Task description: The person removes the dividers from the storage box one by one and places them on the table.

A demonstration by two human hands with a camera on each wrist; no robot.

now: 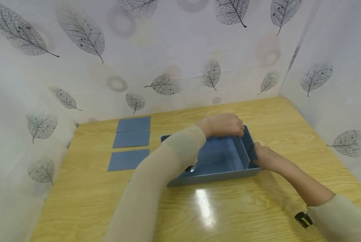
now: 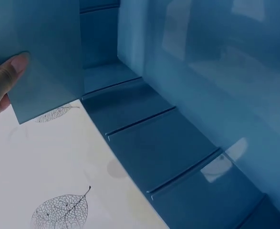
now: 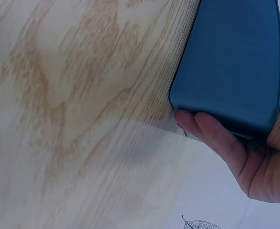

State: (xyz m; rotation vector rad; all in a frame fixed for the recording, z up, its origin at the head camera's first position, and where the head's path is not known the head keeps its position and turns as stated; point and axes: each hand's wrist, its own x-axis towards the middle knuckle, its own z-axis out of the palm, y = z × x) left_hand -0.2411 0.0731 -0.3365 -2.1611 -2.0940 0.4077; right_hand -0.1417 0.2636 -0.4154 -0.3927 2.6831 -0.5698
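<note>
A shallow blue box (image 1: pixel 213 177) with slotted inner walls lies on the table. My left hand (image 1: pixel 224 124) is over its far wall near the right end, pinching a flat blue divider panel (image 2: pixel 39 71) between thumb and fingers. In the head view this divider (image 1: pixel 241 151) spans the box from far to near wall, setting off a narrow section at the right. Beside it, my right hand (image 1: pixel 266 158) grips the box's right end. The right wrist view has its fingers (image 3: pixel 221 138) curled under the lower corner of the box (image 3: pixel 225 62).
Three loose blue panels (image 1: pixel 131 138) lie in a column on the wooden table (image 1: pixel 86 188), left of the box. Leaf-patterned cloth (image 1: pixel 183 50) hangs behind the table and along its sides. A black and yellow item (image 1: pixel 303 219) shows at the right sleeve.
</note>
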